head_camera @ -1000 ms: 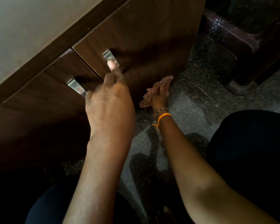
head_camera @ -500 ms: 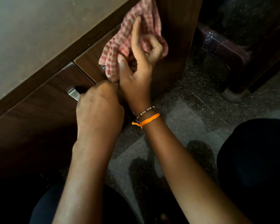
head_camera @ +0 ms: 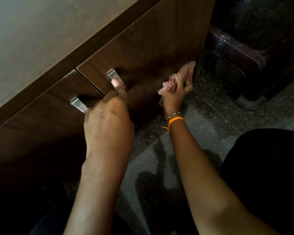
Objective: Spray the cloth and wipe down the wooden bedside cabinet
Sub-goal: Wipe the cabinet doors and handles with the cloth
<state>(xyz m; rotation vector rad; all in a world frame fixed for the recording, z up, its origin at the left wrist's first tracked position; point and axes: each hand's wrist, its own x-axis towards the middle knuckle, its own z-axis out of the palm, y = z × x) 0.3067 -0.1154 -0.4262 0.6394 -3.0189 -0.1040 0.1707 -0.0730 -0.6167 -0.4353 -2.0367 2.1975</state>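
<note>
Head view, sole view. Left hand braced at the cabinet front, fingers hooked at the right-hand metal handle, thumb pressed on it. Right hand clenched around the checked cloth, bunched and pressed low against the right-hand door near its outer corner, just above the speckled floor. Second handle beside the left knuckles. Orange wrist thread noted on the right arm.

Risks, as judged: door pulled open by the hooked fingers under wiping pressure; cloth dragged onto the gritty floor, then grit smeared back on the wood; lower edge missed in shadow.

Containers: both doors shut; contents not visible. Spray bottle not in view.
</note>
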